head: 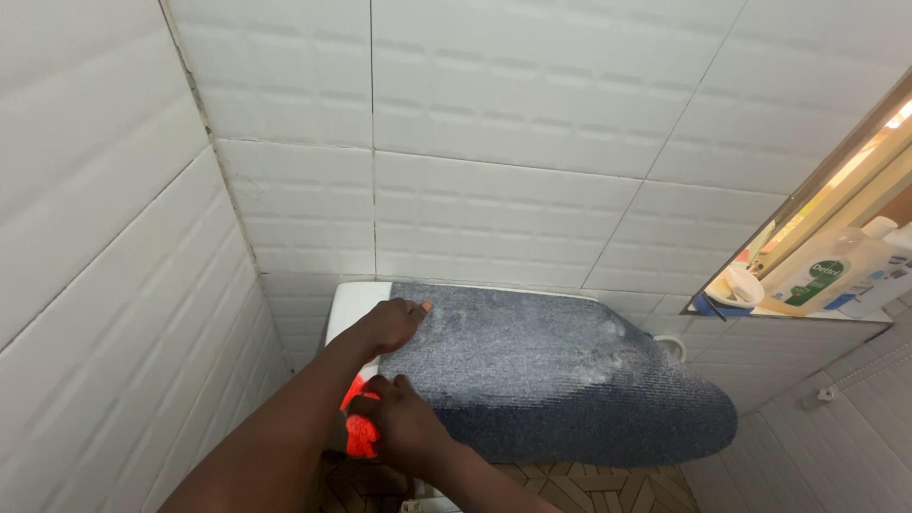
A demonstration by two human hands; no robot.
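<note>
The left hand (391,325) lies flat, fingers spread open, on the left end of a grey-blue mat (560,375) draped over a white toilet tank (350,306). It presses the mat down near the tank's bare left corner. The right hand (404,427) sits just below, at the mat's front edge, with its fingers closed around a bright orange-red cloth (358,432) that hangs partly out of the grip.

The mat overhangs the tank far to the right, and whitish patches mark its top. If the left hand lets up, a hard rub could well drag the mat sideways and off the tank onto the tiled floor (570,489). The cloth is bunched, so part of it could slip free.

On the shelf (798,315) at the upper right stand a pale bottle (828,271) with a green label, holding an amber liquid, and a small white cup (740,285); what is in the cup cannot be told.
</note>
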